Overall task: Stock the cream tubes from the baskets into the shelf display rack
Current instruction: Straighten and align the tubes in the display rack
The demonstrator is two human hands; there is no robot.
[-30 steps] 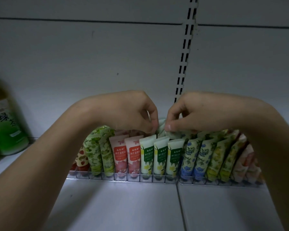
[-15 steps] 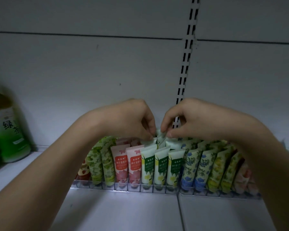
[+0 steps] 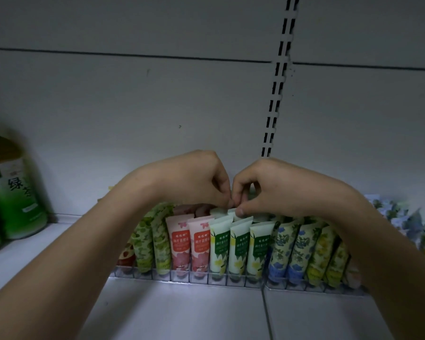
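Two hands meet above a clear display rack (image 3: 231,280) of upright cream tubes: left hand (image 3: 194,180) and right hand (image 3: 275,190) both pinch a white-green tube's (image 3: 233,212) top, second row. Far left, a bottle (image 3: 12,192) reads "绿茶".

Tube colours in the clear rack (image 3: 231,280), left to right: red-patterned tube (image 3: 127,255); green leaf-print tubes (image 3: 152,241); pink tubes (image 3: 190,244) with red labels; white tubes (image 3: 238,246) with green labels and yellow flowers; blue floral tubes (image 3: 288,249); yellow-green floral tubes (image 3: 328,256). Green-labelled bottle (image 3: 12,200); white shelf (image 3: 182,312).
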